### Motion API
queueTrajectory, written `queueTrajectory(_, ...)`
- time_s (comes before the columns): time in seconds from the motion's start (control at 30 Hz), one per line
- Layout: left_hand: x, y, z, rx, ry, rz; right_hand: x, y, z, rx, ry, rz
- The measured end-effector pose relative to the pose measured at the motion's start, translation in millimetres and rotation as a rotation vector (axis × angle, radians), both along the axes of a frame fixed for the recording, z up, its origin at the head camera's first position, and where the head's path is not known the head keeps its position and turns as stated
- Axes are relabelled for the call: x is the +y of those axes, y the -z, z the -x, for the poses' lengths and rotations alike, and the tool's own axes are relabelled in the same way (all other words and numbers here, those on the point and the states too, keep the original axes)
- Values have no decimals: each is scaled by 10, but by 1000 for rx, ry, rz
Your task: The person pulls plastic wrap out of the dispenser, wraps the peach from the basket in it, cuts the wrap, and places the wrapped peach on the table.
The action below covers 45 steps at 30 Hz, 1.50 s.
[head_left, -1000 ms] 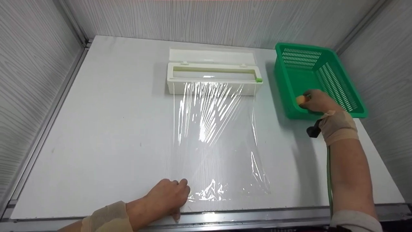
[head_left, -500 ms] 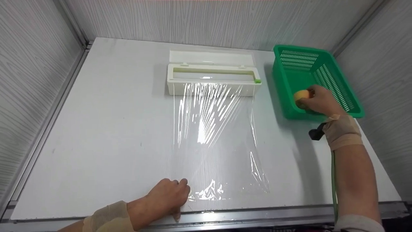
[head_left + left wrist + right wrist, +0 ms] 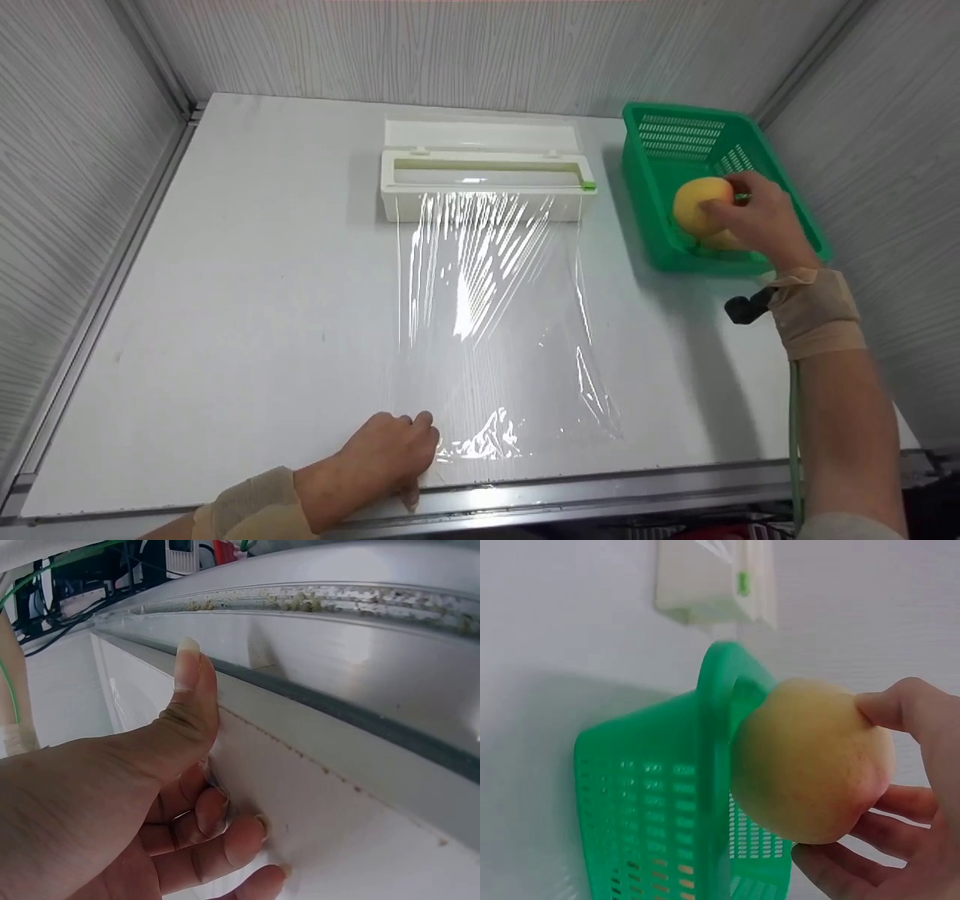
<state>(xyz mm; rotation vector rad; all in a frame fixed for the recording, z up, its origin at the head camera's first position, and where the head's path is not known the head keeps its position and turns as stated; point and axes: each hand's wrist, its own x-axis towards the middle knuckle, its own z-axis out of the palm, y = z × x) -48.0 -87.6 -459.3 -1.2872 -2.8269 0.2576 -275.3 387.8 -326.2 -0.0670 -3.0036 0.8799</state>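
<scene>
My right hand (image 3: 765, 217) grips a round yellow peach (image 3: 814, 761) with a pink blush, thumb on one side and fingers on the other. In the head view the peach is over the near part of the green basket (image 3: 652, 259), and a second yellow fruit (image 3: 721, 240) lies below it. A sheet of clear plastic wrap (image 3: 480, 360) runs from a white dispenser (image 3: 480, 206) toward the table's front edge. My left hand (image 3: 390, 454) rests at the sheet's near left corner. Its fingers (image 3: 240, 840) lie on the tabletop, the film's edge beside them, and the thumb sticks out apart.
Behind the dispenser its lid (image 3: 480, 135) lies open. A green cutter slider (image 3: 589, 186) sits at the dispenser's right end. A metal rail (image 3: 525, 499) borders the table's front, and grey wood-grain panels (image 3: 420, 52) stand around the back and sides.
My right hand has lifted the peach higher within the basket, so more of it shows and another fruit is visible beneath. My left hand stays in place at the film's corner.
</scene>
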Motion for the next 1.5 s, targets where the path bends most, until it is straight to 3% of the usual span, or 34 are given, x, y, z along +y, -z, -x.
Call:
queueTrajectory(0.23,18,-19,10,-77,-34,7,-164,-33,-139,60,26,88)
queueTrajectory(0.5,-10,-2,9,-2,-3,-24,-497,23,-391,101,-46,290)
queueTrajectory(0.83,-9,-2,16,15,-1,5,-927,310,-758,34,-209,483)
queueTrajectory(1.13,-32,16,14,-6,1,-45,-1398,589,-1147,-129,-366,614)
queueTrajectory(1.37,-25,2,-2,-32,-32,-34,-1781,983,-1547,-281,-515,800)
queueTrajectory(1.5,-25,-1,0,-35,-43,-35,-1878,1192,-1701,-347,-574,884)
